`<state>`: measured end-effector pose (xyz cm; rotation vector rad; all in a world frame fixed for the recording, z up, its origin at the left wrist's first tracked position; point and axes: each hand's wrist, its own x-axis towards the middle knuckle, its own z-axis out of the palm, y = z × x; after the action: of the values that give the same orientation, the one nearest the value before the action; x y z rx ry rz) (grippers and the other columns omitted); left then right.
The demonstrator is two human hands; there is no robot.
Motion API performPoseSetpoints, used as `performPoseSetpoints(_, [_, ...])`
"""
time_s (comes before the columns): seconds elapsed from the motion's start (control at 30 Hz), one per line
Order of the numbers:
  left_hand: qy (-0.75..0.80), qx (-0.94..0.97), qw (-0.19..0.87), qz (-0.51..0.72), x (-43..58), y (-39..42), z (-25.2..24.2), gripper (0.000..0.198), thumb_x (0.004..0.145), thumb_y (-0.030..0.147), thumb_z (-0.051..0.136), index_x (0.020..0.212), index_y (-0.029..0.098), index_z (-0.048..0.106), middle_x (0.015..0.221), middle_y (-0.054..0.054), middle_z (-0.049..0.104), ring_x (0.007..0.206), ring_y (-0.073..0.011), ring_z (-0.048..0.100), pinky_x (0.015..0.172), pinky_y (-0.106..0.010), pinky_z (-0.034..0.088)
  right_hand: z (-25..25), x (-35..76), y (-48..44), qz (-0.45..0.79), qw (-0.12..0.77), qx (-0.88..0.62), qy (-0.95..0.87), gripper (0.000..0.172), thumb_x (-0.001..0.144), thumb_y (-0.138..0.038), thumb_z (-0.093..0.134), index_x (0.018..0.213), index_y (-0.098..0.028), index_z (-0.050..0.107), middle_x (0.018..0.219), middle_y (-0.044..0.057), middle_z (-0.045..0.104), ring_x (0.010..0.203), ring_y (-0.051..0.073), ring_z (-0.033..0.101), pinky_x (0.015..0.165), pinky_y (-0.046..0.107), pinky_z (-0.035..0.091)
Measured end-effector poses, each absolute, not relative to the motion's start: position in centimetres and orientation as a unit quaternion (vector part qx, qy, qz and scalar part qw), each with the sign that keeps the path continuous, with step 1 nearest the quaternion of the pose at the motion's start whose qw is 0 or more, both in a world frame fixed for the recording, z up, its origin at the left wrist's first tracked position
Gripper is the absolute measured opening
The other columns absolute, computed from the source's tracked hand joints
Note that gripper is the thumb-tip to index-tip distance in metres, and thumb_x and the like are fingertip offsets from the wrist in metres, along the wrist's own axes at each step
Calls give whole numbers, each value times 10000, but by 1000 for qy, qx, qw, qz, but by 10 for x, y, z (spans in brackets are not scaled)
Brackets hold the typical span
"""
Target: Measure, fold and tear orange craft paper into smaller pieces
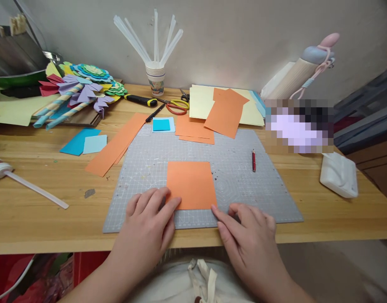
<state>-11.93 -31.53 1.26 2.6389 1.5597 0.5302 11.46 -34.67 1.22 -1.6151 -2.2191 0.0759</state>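
Observation:
A square sheet of orange paper (191,183) lies flat on a grey cutting mat (244,198). My left hand (151,219) rests at the sheet's lower left, its fingers apart and the index fingertip on the paper. At the lower right corner, the index fingertip of my right hand (248,235) touches the sheet; the thumb is spread below and the other fingers curve over the mat. Neither hand grips the paper. A red pencil (253,161) lies on the mat to the right.
Orange strips (119,145), orange sheets (226,111) and blue paper pieces (161,125) lie around the mat. Scissors (177,107), a utility knife (139,100) and a cup of glue sticks (155,78) stand or lie behind. Paper flowers (86,86) are back left; a white case (338,176) is right.

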Motion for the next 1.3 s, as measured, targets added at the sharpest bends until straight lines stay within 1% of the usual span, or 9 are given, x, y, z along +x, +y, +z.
performPoseSetpoints(0.17, [477,855,63,191,-96,-321,18,264,904,184,470,1100,274,622,1147,-48,593,1070,-219,506,903,-393,324,9,122,-347,40,192,-585,-787,265,927,-223,480,1102,-246,677,901,53,554,841,200,475,738,363,277])
performPoseSetpoints(0.27, [469,858,41,206,-84,-324,19,233,927,277,483,1094,294,645,1060,-25,619,1000,-201,525,897,-379,312,9,118,-347,52,206,-591,-778,250,928,-223,485,1076,-242,685,905,50,564,855,198,478,756,367,286])
performPoseSetpoints(0.47, [532,821,-34,206,-101,-333,19,245,926,259,476,998,272,710,1006,-58,625,957,-244,516,850,-412,317,11,117,-347,59,230,-591,-771,248,930,-227,479,1052,-258,693,865,38,567,819,188,477,747,358,282])
performPoseSetpoints(0.7, [563,805,-45,182,-129,-338,19,230,919,269,488,949,248,715,982,-76,624,961,-283,509,839,-449,353,7,124,-344,66,228,-576,-782,251,935,-209,469,1064,-258,679,848,28,549,805,175,471,736,347,267])
performPoseSetpoints(0.97, [550,820,-43,154,-126,-333,24,212,925,249,464,867,214,664,934,-50,636,981,-273,512,848,-438,360,11,139,-344,65,200,-563,-799,260,937,-213,471,1118,-295,639,855,15,582,822,180,502,751,368,254])
performPoseSetpoints(1.1, [553,823,-7,130,-125,-314,34,287,923,289,456,694,213,612,908,-38,616,965,-253,515,848,-432,339,9,145,-338,130,177,-552,-804,214,968,-231,410,923,-221,619,815,17,576,811,184,493,738,359,276])
performPoseSetpoints(1.17, [560,821,23,110,-123,-295,39,235,908,327,483,750,224,624,968,-32,617,977,-244,517,851,-423,335,4,145,-335,143,182,-552,-801,228,971,-245,395,846,-196,579,787,26,559,786,189,468,712,346,295])
performPoseSetpoints(1.23, [564,819,71,78,-119,-270,42,171,872,380,545,923,232,615,1081,-33,613,1043,-245,511,882,-415,336,-2,143,-334,121,197,-558,-797,183,959,-254,416,880,-193,570,803,39,566,794,204,453,705,346,313])
performPoseSetpoints(1.3, [564,816,122,32,-114,-246,44,390,794,442,633,1110,228,555,1174,-52,597,1125,-268,481,932,-429,326,-5,141,-335,101,201,-562,-796,142,947,-254,439,938,-195,568,840,48,584,815,218,454,710,354,326])
